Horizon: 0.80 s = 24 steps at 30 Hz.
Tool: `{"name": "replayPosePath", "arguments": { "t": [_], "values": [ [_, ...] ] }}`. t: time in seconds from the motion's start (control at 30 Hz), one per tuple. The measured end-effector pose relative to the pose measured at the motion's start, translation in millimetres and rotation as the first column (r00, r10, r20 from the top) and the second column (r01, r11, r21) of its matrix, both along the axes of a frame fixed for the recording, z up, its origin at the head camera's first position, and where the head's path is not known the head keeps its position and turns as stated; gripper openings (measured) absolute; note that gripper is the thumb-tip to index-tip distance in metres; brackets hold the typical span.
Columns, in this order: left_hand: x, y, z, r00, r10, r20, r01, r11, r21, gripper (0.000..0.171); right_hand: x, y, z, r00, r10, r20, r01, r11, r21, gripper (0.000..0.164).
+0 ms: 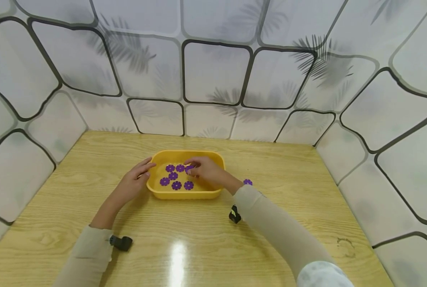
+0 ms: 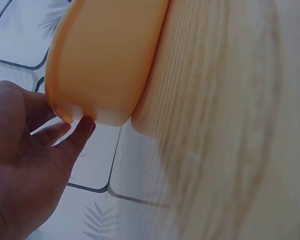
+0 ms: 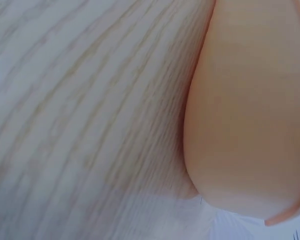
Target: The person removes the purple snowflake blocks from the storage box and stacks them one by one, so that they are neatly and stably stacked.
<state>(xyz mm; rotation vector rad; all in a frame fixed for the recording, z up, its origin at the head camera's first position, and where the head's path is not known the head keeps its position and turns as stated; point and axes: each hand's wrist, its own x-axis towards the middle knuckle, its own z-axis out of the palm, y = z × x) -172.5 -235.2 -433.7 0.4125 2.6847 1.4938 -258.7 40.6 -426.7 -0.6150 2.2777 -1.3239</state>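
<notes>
Right hand (image 1: 207,171) inside the yellow tray (image 1: 213,158), fingers (image 1: 194,170) pinched together on one purple flower disc (image 1: 189,169); the disc only partly seen between the fingertips, at about 9 o'clock from the palm. Just beyond it, six more purple discs (image 1: 176,185) flat on the tray floor, spread from 9 to 7 o'clock of the pinching fingers, close but apart from them. Right hand clearly the nearer one to these discs.

Left hand (image 1: 136,179) at the tray's left wall, fingers nearly straight and a little apart, tips touching the outside of the rim near the far left corner; holding nothing. Same seen from the left wrist view: fingertips (image 2: 82,126) resting against the rounded corner of the tray (image 2: 110,55), palm off it.

Tray long axis running 9 to 3 o'clock across the counter, near wall facing the person. One more purple disc (image 1: 248,181) lying alone on the counter (image 1: 288,175), outside the tray at about 4 o'clock of it, just beside the right forearm.

Counter of pale wood grain, smooth, with a bright glare patch at 6 o'clock near the person. Right wrist view showing only the tray's outer wall (image 3: 250,110) and the wood (image 3: 80,125), no fingers. Pale long sleeves on both arms, a small black camera at each wrist. Around the counter, on three sides, white walls (image 1: 217,71) with dark rounded outlines and grey leaf shadows.
</notes>
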Motion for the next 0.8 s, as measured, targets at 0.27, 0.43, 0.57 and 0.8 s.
{"name": "replayPosePath", "arguments": {
  "t": [0.27, 0.43, 0.57, 0.8],
  "values": [
    [-0.6, 0, 0.0, 1.000, -0.003, 0.001, 0.003, 1.000, -0.007, 0.042, 3.1, 2, 9.8, 0.997, 0.010, 0.079, -0.005, 0.997, -0.075, 0.036],
    [-1.4, -1, -1.2, 1.000, 0.001, -0.001, -0.001, 1.000, -0.017, 0.042, 4.0, 5, 11.3, 0.989, 0.008, 0.149, 0.013, 0.991, -0.136, 0.039],
    [-1.4, 0, -0.8, 1.000, 0.002, -0.005, -0.002, 1.000, -0.022, 0.042, 3.7, 6, 8.9, 0.987, 0.018, 0.158, 0.003, 0.991, -0.131, 0.042],
    [-0.5, -1, -1.4, 1.000, 0.005, -0.007, -0.005, 1.000, -0.009, 0.042, 5.0, 7, 6.8, 0.992, 0.022, 0.124, -0.014, 0.998, -0.066, 0.045]
  ]
}}
